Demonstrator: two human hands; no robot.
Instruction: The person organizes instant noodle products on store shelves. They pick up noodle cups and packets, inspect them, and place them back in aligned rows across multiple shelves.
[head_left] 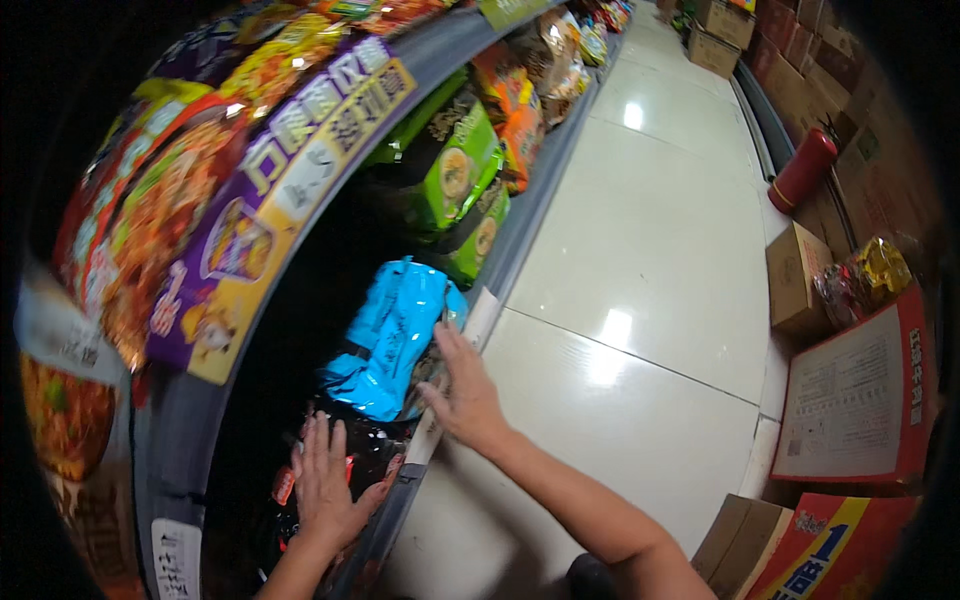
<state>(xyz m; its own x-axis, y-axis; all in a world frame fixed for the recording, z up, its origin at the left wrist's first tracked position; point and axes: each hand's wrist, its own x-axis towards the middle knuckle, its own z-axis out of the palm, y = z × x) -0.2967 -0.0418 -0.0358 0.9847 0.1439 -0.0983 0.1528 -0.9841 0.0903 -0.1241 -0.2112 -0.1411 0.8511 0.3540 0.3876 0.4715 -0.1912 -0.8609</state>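
On the lower shelf lies a shiny blue packet (pixel 392 335), its wrapping creased. My right hand (pixel 465 390) rests against the packet's near right side with the fingers spread. Just in front of it, my left hand (pixel 330 480) lies with fingers stretched over a black packet (pixel 375 447) with red marks. Neither hand is wrapped around anything. Green packets (pixel 460 180) with a round bowl picture are stacked beyond the blue one. The inner part of the shelf behind the packets is too dark to make out.
Red noodle packets (pixel 165 220) fill the upper shelf, whose edge carries a purple and yellow label strip (pixel 270 200). A tiled aisle floor (pixel 640 240) runs along the right. Across it stand cardboard boxes (pixel 800 275), a red-edged carton (pixel 850 400) and a fire extinguisher (pixel 805 170).
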